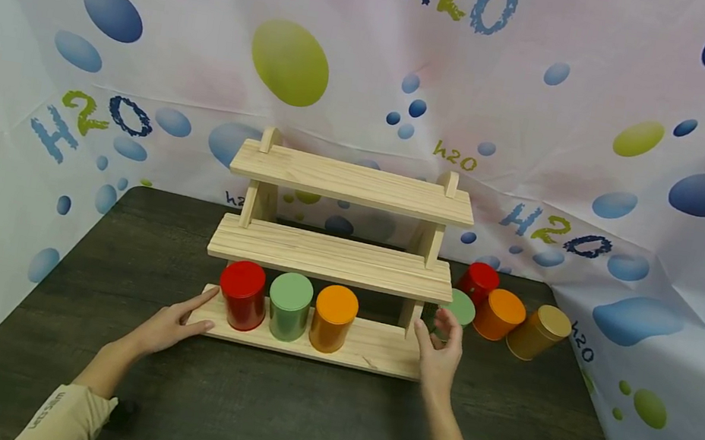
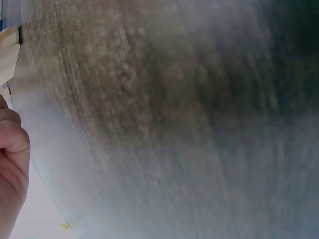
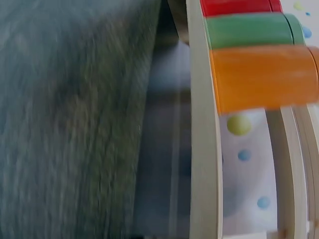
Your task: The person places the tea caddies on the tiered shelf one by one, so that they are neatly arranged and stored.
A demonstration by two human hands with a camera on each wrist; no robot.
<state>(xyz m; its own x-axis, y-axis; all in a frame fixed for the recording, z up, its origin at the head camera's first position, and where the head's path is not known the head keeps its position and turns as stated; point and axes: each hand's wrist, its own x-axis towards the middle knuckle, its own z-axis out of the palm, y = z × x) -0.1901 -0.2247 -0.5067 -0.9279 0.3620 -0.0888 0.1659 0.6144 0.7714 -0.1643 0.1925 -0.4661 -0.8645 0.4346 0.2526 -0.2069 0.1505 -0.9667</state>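
Observation:
A three-tier wooden display rack point(image 1: 336, 257) stands on the dark table. On its bottom board, toward the left, are a red can point(image 1: 242, 296), a green can point(image 1: 288, 308) and an orange can point(image 1: 334, 319), all upright. My left hand point(image 1: 165, 329) holds the left end of that board, thumb by the front edge; in the left wrist view its bent fingers point(image 2: 12, 144) show by the wood. Beside the board's right end is my right hand point(image 1: 440, 353), thumb and fingers apart. Behind its fingertips stands another green can point(image 1: 461, 308), partly hidden.
Right of the rack are a second red can point(image 1: 480, 280), a second orange can point(image 1: 500, 314) and a yellow can point(image 1: 538, 332), close together. A patterned curtain point(image 1: 374, 85) hangs behind the table point(image 1: 266, 414). Two dark blurred spots lie near the wrists.

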